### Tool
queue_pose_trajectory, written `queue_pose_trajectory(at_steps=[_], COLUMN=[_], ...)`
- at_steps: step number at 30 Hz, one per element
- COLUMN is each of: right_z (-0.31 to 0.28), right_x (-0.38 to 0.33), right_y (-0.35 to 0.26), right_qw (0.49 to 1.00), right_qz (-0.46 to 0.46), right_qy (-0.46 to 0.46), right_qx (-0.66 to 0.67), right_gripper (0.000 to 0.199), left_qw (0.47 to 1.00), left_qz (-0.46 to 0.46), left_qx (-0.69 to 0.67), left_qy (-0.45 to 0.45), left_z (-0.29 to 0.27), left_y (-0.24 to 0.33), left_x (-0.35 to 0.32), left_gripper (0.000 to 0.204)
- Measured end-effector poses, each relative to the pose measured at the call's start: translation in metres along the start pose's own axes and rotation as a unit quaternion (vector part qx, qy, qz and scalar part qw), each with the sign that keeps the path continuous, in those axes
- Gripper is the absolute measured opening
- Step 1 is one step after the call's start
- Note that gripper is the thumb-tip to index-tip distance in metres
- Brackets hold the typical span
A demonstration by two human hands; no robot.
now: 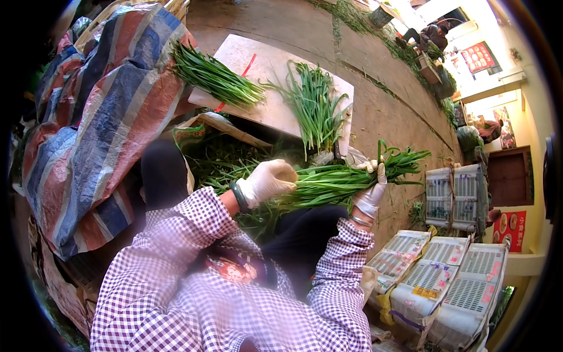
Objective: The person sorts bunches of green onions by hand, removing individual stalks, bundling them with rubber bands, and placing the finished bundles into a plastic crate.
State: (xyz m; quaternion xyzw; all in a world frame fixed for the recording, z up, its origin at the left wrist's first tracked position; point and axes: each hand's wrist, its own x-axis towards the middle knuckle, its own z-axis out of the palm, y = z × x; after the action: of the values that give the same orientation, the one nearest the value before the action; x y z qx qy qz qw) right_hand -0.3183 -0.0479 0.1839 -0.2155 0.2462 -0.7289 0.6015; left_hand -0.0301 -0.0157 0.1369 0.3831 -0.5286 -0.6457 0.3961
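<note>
My left hand [267, 182], in a white glove, grips the cut root end of a bundle of long green chives [346, 176]. My right hand [370, 190], also gloved, wraps around the middle of the same bundle, whose leaf tips fan out to the right. The bundle lies across my lap above my dark trousers. More loose chives [234, 164] are heaped just beyond my knees. Two sorted bunches, one at the left [214, 76] and one at the right [314, 105], rest on a pale board [264, 105] farther ahead.
A striped red, blue and grey tarp [99, 123] covers a mound at my left. White mesh-fronted crates [446, 276] are stacked at the lower right. A dirt floor [381, 111] strewn with green trimmings stretches away, with other people working far off at the top right.
</note>
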Motion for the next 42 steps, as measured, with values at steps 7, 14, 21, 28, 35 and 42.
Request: queue_pose_trajectory(at_steps=[7,14,21,28,35,42], right_z=[0.000,0.013,0.034,0.029,0.019,0.015], right_x=[-0.001,-0.006,-0.012,-0.011,-0.013,-0.019], right_y=[-0.001,-0.006,0.020,0.024,0.015,0.005], right_qw=[0.998,0.994,0.992,0.993,0.991,0.988], right_qz=[-0.013,-0.047,0.001,0.017,0.031,0.039], right_qy=[0.021,0.012,-0.020,-0.015,-0.125,-0.147], right_qx=[-0.060,-0.097,-0.124,-0.113,-0.020,0.017], right_gripper=[0.019,0.020,0.019,0.019,0.017,0.023], left_qw=[0.980,0.946,0.991,0.978,0.966,1.000], left_qz=[0.049,-0.007,0.020,-0.098,-0.123,-0.015], left_qx=[0.193,0.322,0.128,-0.172,-0.201,0.015], left_qy=[0.005,0.026,-0.035,-0.066,-0.108,0.013], left_z=[-0.018,-0.038,-0.008,-0.004,0.004,-0.006], left_y=[-0.019,-0.023,-0.019,-0.017,-0.019,-0.029], left_x=[-0.004,-0.017,-0.002,-0.009,-0.039,-0.040], left_gripper=[0.013,0.015,0.028,0.017,0.021,0.017])
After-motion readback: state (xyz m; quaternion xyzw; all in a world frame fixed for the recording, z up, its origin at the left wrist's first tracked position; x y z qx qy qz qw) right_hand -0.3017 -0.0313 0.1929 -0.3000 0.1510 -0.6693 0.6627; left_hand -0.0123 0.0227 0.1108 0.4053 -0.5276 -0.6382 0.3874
